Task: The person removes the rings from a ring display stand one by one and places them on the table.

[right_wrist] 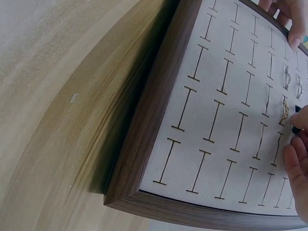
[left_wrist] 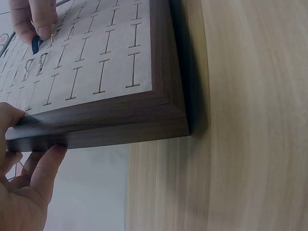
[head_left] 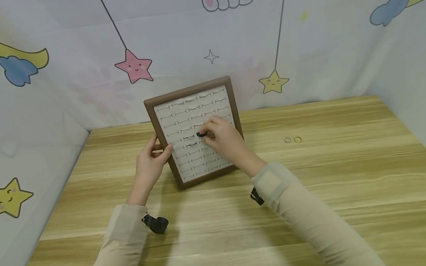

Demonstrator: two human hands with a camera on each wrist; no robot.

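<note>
A brown wooden-framed ring display board (head_left: 202, 180) stands tilted on the table, its pale face lined with rows of slots. My left hand (head_left: 148, 162) grips the frame's left edge, thumb at the front and fingers behind, as the left wrist view shows. My right hand (head_left: 227, 142) pinches a black ring (left_wrist: 35, 44) against the middle of the board; whether it sits in a slot is hidden by the fingertips. Two silver rings (left_wrist: 28, 69) are in neighbouring slots, and a gold ring (right_wrist: 285, 113) is in another slot close to the right fingers.
On the wooden table (head_left: 338, 172), right of the board, lie a silver ring (head_left: 287, 140) and a gold ring (head_left: 298, 140) side by side. Behind the table hangs a white curtain (head_left: 174, 39) printed with stars, moons and clouds.
</note>
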